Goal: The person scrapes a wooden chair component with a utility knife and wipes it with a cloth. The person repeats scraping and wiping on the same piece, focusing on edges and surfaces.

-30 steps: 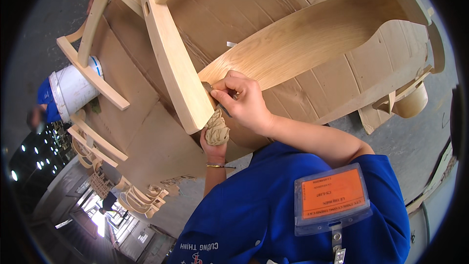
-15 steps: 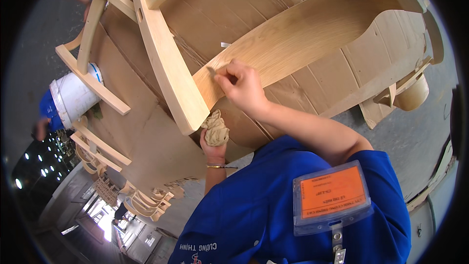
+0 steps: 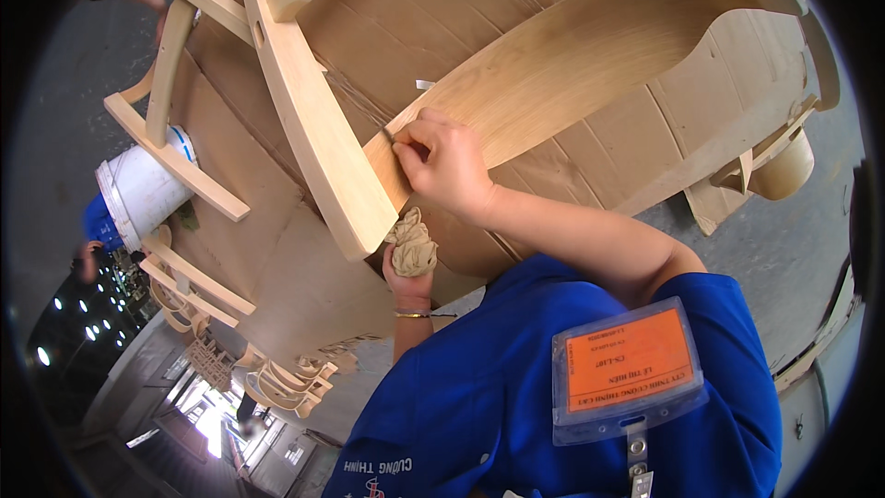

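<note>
My left hand (image 3: 408, 288) is closed round a crumpled beige cloth (image 3: 414, 247), just below the near end of a pale wooden leg (image 3: 318, 129). My right hand (image 3: 449, 168) is pinched on a thin dark strip (image 3: 387, 135), too small to name more exactly. The strip's tip is at the corner where a wide, curved wooden panel (image 3: 562, 55) meets the leg. Part of the right hand lies over the panel's narrow end. These wooden parts belong to a frame lying on cardboard.
Brown cardboard (image 3: 277, 267) covers the work surface. At the left stand another wooden frame (image 3: 175, 166) and a white bucket (image 3: 143, 189). Other people's arms show at the left edge. Several curved wooden parts (image 3: 281, 387) lie at the lower left, and a rounded wooden piece (image 3: 784, 166) is at the right.
My right hand has shifted slightly left along the joint, with the dark strip's tip now closer to the leg. The left hand keeps its hold on the cloth.
</note>
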A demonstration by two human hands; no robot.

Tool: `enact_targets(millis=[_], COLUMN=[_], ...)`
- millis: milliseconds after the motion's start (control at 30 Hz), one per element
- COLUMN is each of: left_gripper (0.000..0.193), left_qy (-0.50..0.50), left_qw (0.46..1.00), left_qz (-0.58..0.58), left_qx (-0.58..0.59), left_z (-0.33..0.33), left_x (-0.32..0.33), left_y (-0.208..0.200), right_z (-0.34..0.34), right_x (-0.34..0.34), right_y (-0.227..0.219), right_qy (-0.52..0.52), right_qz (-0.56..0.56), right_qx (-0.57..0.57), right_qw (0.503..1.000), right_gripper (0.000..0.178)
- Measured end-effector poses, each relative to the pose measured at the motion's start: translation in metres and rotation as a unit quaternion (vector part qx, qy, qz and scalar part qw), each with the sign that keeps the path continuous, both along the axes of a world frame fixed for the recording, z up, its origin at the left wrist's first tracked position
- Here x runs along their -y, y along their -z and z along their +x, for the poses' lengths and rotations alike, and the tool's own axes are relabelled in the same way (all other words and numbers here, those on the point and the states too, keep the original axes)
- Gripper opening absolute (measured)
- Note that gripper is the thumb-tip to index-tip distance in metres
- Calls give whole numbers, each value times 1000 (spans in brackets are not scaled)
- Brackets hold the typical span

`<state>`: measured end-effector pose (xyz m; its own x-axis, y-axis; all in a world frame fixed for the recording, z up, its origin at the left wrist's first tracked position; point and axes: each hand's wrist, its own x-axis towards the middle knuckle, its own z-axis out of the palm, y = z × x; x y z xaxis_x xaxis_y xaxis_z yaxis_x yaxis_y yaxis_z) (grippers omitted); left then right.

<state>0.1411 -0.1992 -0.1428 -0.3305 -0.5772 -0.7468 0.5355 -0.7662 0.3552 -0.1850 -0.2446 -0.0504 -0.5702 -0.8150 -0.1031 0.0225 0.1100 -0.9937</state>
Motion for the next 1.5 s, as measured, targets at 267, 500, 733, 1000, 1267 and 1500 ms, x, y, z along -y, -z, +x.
enact_targets(millis=[267,500,733,1000,1267,1500], left_gripper=[51,47,36,39,19,29], left_qy=[-46,210,790,896,923,816], left_qw=[983,811,105,-77,-117,-125], left_qz=[-86,-478,-563,-390,-335,-547], left_qx=[-154,264,217,199,147,143], left_z=[-27,-131,-313,-346,-354,-351], left_x=[29,124,178,192,221,201], left_y=[-48,-302,-274,-171,-191,-173], right_z=[-20,-111,-121,-120,-135,-138], right_x=[-17,-65,-115,-175,-196,-200], right_y=[12,33,22,32,40,39], right_qy=[-4,101,147,234,289,299], right_qz=[-6,91,62,60,72,53], right_qx=[194,237,196,209,229,217], right_qw=[981,962,968,947,927,928], right_gripper=[12,14,18,14,16,18])
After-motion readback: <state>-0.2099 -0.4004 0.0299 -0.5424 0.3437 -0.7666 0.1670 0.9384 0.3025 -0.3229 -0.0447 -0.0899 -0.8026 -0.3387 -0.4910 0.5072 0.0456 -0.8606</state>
